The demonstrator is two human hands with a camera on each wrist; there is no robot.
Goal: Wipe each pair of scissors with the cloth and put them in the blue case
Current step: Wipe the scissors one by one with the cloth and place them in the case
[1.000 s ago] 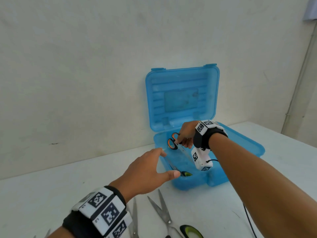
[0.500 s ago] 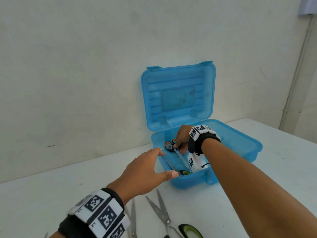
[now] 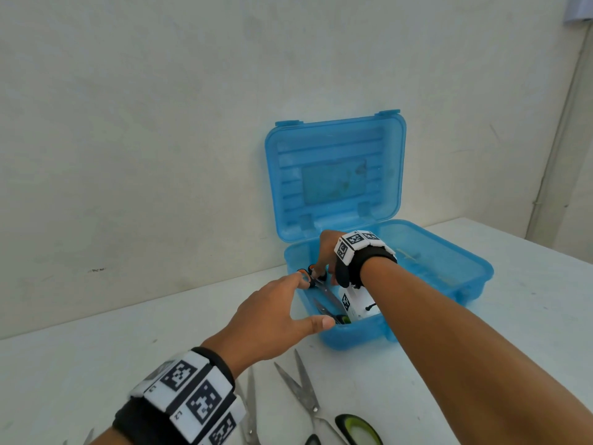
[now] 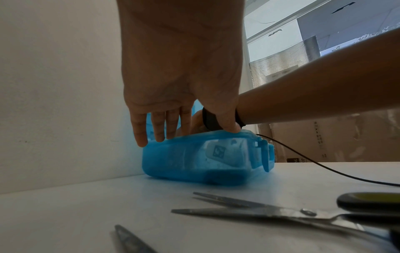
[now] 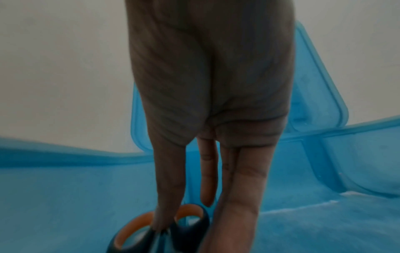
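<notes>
The blue case [image 3: 449, 261] stands open on the white table, its lid [image 3: 335, 175] upright against the wall. My right hand [image 3: 316, 274] reaches down into the case's left end and pinches the orange-and-black handles of a pair of scissors [image 3: 308, 279]; the wrist view shows the thumb and fingers on those handles [image 5: 160, 229]. A green-handled pair [image 3: 340, 319] lies inside, under the held blades. My left hand [image 3: 309, 300] rests with straight fingers [image 4: 160, 130] and thumb on the case's near left rim [image 4: 201, 137]. No cloth is in view.
On the table in front of the case lie a half-open pair with black-and-green handles [image 3: 308, 399], a closed plain pair [image 3: 250, 409] and another blade tip [image 3: 90, 436] at the bottom left. A thin black cable [image 4: 324, 167] runs from my right wrist.
My right hand has lowered the orange-handled scissors deeper into the case. My left hand has kept its place on the rim.
</notes>
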